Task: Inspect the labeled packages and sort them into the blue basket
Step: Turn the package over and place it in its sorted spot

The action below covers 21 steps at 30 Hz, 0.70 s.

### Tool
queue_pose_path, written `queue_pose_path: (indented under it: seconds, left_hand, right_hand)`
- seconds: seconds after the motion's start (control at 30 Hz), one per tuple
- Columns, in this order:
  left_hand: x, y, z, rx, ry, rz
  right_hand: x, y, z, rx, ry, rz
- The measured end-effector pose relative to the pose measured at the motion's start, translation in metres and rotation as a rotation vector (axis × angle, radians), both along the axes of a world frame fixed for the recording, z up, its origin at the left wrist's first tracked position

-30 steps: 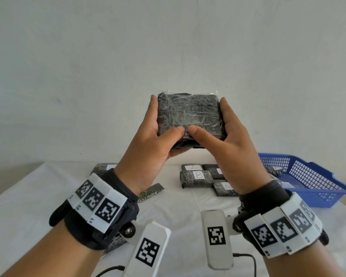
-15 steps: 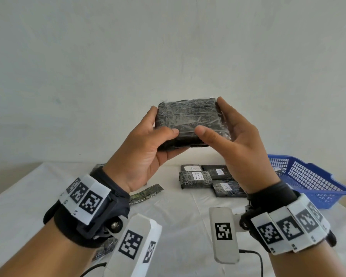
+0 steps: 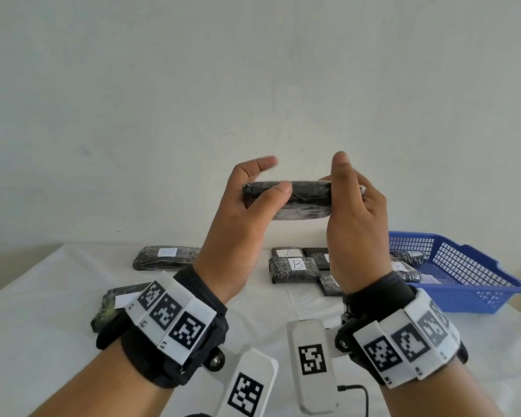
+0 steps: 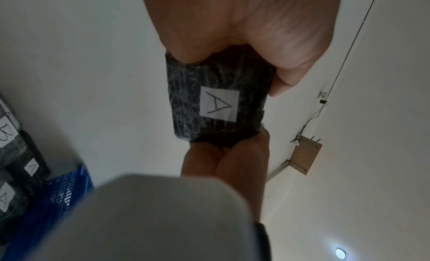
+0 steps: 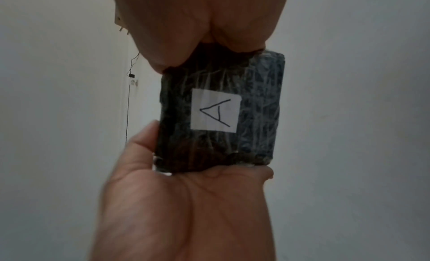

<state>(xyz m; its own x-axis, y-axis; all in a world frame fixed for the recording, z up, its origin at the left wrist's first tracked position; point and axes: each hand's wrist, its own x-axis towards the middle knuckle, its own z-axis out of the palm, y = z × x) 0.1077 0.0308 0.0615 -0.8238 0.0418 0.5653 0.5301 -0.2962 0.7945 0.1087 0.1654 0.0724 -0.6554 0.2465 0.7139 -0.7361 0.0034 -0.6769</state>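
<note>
I hold a black wrapped package (image 3: 295,200) up in the air between both hands, well above the table (image 3: 42,326), turned edge-on to my head so that I see only its narrow side. Its underside carries a white label (image 4: 218,106) with a handwritten A, plain in both wrist views. My left hand (image 3: 247,224) grips the left end, thumb curled across the near face, forefinger stretched out above the top edge. My right hand (image 3: 355,224) clasps the right end, thumb upright against the near side, fingers wrapped behind it.

Below, near the far edge of the table, lies a cluster of similar packages (image 3: 295,266), one marked A and one marked B, touching each other. Another package (image 3: 166,257) lies apart toward the far left, and one more (image 3: 112,305) nearer to me on the left, partly hidden by my wrist. The blue basket (image 3: 475,284) stands at the right edge, with a few packages inside it
</note>
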Motion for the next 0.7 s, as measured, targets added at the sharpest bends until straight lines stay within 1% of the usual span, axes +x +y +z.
queue_pose_path:
  seconds: [0.07, 0.1, 0.2, 0.33, 0.47, 0.57, 0.7]
  left_hand:
    - [-0.0014, 0.0000, 0.0027, 0.018, 0.054, 0.091]
    - [-0.0010, -0.0004, 0.0041, 0.024, 0.075, 0.106]
    - [-0.0002, -0.0005, 0.0057, 0.032, 0.084, 0.095]
    - [-0.0013, 0.0013, 0.0025, -0.015, 0.083, 0.117]
    - [0.0005, 0.0030, 0.0053, -0.012, 0.068, 0.106]
    - [0.0027, 0.0022, 0.0073, -0.054, 0.105, 0.142]
    - [0.0042, -0.0017, 0.0100, -0.065, 0.099, 0.097]
  right_hand:
    - [0.0029, -0.0011, 0.0028, 0.003, -0.014, 0.066]
    - [0.0027, -0.0002, 0.0026, 0.014, -0.018, 0.087]
    - [0.0024, 0.0015, 0.0004, 0.024, -0.045, 0.086]
    - [0.0031, -0.0023, -0.0028, -0.021, -0.067, 0.117]
    - [0.0019, -0.0036, -0.0039, 0.001, -0.053, 0.056]
    - [0.0008, -0.0037, -0.0027, -0.010, -0.061, 0.075]
    - [-0.0004, -0.0029, -0.0006, 0.023, -0.057, 0.015]
